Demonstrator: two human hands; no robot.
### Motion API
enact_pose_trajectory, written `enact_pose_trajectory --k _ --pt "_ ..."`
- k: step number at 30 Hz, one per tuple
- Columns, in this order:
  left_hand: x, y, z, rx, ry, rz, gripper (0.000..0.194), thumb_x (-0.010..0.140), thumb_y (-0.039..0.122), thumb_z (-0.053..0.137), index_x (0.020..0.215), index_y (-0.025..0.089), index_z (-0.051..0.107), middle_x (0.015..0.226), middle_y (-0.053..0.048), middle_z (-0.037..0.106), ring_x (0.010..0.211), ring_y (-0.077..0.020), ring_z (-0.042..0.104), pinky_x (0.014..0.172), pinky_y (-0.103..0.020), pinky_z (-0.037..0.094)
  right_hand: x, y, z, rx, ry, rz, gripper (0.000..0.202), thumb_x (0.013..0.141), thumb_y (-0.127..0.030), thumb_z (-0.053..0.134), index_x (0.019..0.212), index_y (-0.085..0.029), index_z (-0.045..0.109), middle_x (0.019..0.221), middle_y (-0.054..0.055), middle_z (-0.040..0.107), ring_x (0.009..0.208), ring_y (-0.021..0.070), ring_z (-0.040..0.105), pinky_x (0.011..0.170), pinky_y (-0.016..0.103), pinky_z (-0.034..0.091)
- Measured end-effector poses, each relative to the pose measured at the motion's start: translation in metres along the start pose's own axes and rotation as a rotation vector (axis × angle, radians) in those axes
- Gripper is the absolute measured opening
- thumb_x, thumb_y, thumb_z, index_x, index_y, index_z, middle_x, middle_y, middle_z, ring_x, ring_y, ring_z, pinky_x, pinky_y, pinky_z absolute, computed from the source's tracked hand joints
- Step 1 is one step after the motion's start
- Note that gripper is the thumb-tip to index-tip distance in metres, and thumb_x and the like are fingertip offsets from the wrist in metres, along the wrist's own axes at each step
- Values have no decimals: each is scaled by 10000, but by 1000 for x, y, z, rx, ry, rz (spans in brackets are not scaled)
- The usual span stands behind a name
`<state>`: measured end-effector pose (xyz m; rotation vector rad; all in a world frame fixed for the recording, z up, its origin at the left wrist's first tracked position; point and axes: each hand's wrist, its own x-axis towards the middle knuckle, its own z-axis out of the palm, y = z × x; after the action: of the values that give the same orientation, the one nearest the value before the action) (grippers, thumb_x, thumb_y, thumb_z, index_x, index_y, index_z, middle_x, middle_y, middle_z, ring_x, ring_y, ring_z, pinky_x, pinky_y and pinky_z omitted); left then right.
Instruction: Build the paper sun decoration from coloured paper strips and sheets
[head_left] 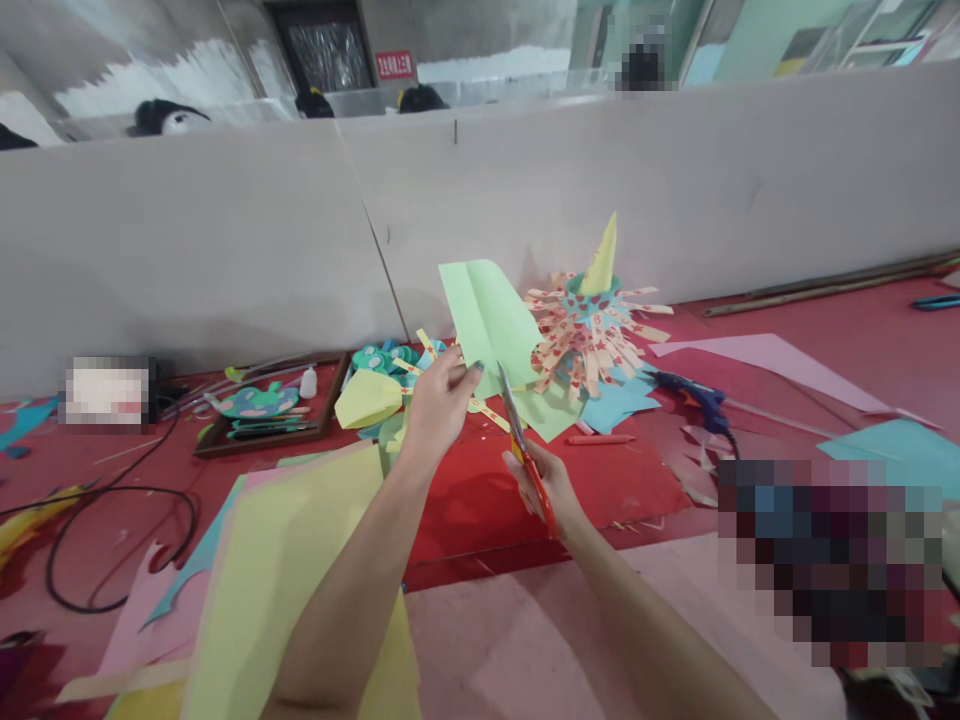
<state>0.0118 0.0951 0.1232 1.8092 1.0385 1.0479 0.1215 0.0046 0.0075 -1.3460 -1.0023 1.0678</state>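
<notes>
Between its thumb and fingers, my left hand (441,400) pinches the lower edge of a light green sheet of paper (487,305), held up over the table. My right hand (546,488) grips the red handles of a pair of scissors (521,440). The scissor blades point up and away from me, their tips at the paper's lower edge. Whether the blades are cutting into the sheet I cannot tell. Behind the paper, to the right, stands a paper craft (592,310) with a yellow cone on top and many patterned strips fanning out.
A brown tray (262,440) with pens and a small white bottle stands at the left. Yellow paper sheets (285,560) lie near my left forearm. A blue glue gun (694,395) rests at the right, beside blue and pink paper. A grey partition (225,250) runs behind.
</notes>
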Motion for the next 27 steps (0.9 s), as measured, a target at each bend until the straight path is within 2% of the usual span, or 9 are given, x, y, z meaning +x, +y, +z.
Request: enact_pose_trajectory --k 8,12,18,22,27 --pt "0 4 -1 12 -4 -10 153 790 240 487 890 189 592 561 36 520 510 -105 475 504 -208 368 -1 -4 -1 -28 31 -10 407 702 -561 578 641 -209 383 435 -90 268 387 59 264 383 212 191" --pt "0 3 -1 -15 -1 -26 180 784 258 498 921 191 596 624 21 578 535 -113 513 515 -214 395 1 1 -2 -44 44 -22 416 708 -544 579 623 -213 343 461 -88 246 413 58 245 403 213 189" --pt "1 0 -1 -33 149 -23 196 774 340 532 876 183 592 734 -18 655 608 -137 583 547 -227 437 2 5 0 -94 65 -75 440 704 -508 596 593 -205 297 548 -68 212 493 63 230 446 213 185" --pt "1 -1 0 15 187 40 126 773 299 531 816 188 570 716 -7 648 639 -131 595 596 -221 453 2 1 0 -55 41 -86 371 730 -498 570 651 -201 361 590 -58 277 535 76 289 491 213 251" --pt "-2 -1 2 61 147 124 105 779 299 521 767 199 553 727 2 632 675 -131 591 638 -229 454 1 -6 -2 -8 -39 -113 323 775 -497 521 726 -197 411 639 -46 354 571 80 335 547 216 303"
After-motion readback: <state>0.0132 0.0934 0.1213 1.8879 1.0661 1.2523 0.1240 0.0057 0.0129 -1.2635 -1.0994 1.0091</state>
